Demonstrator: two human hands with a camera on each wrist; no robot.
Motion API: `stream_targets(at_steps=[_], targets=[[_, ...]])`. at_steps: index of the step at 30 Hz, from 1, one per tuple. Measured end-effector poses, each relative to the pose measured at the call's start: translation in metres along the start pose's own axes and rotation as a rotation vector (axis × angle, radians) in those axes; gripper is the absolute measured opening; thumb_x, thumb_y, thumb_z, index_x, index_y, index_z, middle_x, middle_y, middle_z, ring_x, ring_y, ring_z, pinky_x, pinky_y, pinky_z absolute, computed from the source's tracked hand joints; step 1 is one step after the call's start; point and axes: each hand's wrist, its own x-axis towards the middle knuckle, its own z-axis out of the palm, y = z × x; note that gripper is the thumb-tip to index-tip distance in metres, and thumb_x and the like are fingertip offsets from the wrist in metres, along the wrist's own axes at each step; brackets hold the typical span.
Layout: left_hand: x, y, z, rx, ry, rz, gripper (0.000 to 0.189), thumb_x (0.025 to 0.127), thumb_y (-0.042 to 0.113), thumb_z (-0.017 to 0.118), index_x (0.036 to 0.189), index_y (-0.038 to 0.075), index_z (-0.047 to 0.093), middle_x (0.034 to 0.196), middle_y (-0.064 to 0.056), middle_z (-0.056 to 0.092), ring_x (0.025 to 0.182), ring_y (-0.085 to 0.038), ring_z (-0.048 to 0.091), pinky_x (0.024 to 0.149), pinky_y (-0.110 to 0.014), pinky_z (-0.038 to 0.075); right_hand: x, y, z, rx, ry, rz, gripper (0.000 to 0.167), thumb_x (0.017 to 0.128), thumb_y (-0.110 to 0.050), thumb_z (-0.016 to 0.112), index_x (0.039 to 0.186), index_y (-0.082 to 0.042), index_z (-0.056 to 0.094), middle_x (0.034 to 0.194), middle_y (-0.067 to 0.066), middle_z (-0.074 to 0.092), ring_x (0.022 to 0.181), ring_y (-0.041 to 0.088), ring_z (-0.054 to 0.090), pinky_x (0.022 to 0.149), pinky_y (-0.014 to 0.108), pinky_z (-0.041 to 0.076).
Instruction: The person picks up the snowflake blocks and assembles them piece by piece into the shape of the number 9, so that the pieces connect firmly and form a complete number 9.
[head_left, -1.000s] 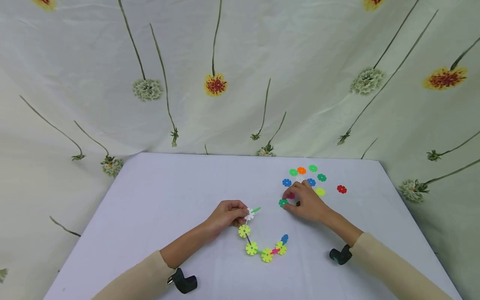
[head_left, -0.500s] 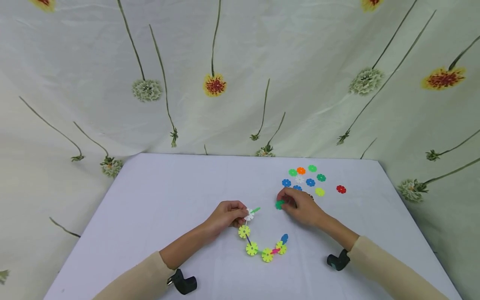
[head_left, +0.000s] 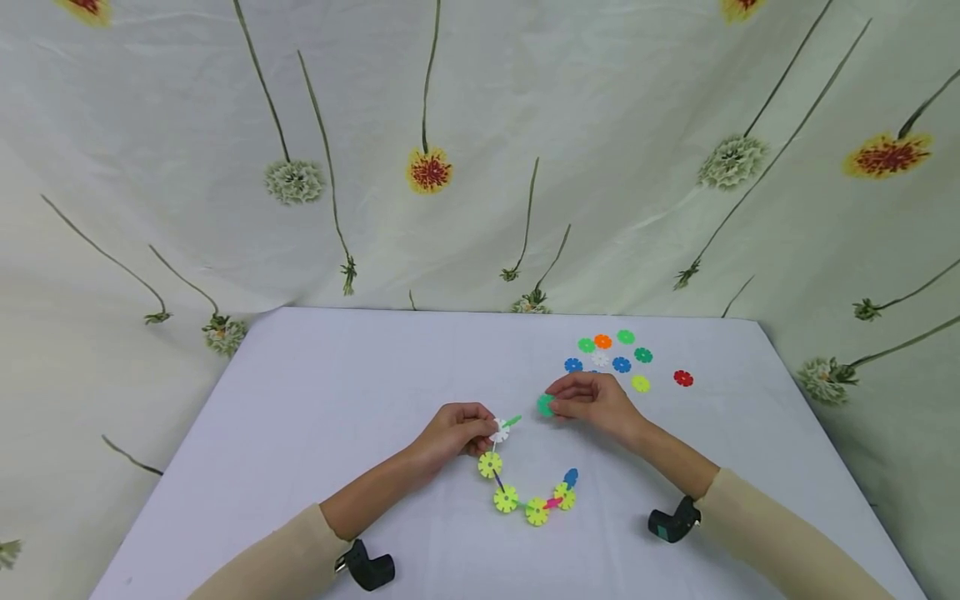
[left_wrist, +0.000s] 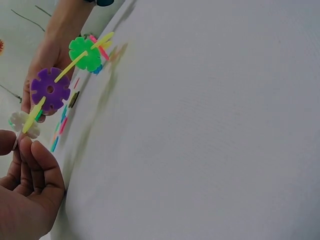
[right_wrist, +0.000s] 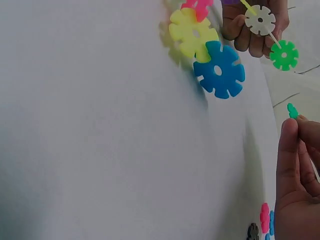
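Observation:
My left hand (head_left: 453, 435) pinches the white disc (head_left: 500, 432) at one end of a curved chain of interlocking notched plastic discs. A light green disc (right_wrist: 284, 55) is slotted into that white one. From there the chain runs through yellow discs (head_left: 506, 499), with a purple disc (left_wrist: 50, 90) and a pink disc (head_left: 552, 503) joined between them, to a blue disc (right_wrist: 220, 75) at the other end. My right hand (head_left: 596, 406) holds a single darker green disc (head_left: 545, 406) between thumb and fingers, a short way right of the chain's light green end.
Loose discs lie at the table's back right, among them an orange disc (head_left: 603, 342), a yellow disc (head_left: 641, 384) and a red disc (head_left: 683, 378). My right hand hides part of the group. A flower-printed cloth (head_left: 480, 233) hangs behind the white table (head_left: 360, 375).
My right hand has moved left from the loose discs with the green disc, lifting it and coming nearer the chain. The left hand has stayed at the white disc.

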Motion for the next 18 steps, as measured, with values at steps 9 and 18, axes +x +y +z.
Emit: stream_targets(at_steps=[9, 18], targets=[[0.002, 0.001, 0.001, 0.01, 0.001, 0.008, 0.021, 0.101, 0.018, 0.069, 0.109, -0.002, 0.067, 0.083, 0.001, 0.067, 0.077, -0.01, 0.06, 0.071, -0.02, 0.054, -0.004, -0.008, 0.014, 0.053, -0.061, -0.002, 0.028, 0.099, -0.017, 0.078, 0.123, -0.003, 0.073, 0.104, 0.008, 0.077, 0.092, 0.031, 0.08, 0.085, 0.031, 0.066], [0.003, 0.001, 0.004, 0.02, -0.002, 0.016, 0.018, 0.101, 0.016, 0.068, 0.107, -0.001, 0.068, 0.081, 0.001, 0.067, 0.075, -0.009, 0.061, 0.071, -0.021, 0.055, -0.002, -0.011, 0.021, 0.06, -0.121, -0.023, 0.027, 0.1, -0.016, 0.077, 0.123, -0.003, 0.073, 0.103, 0.007, 0.074, 0.09, 0.029, 0.078, 0.085, 0.031, 0.066]])
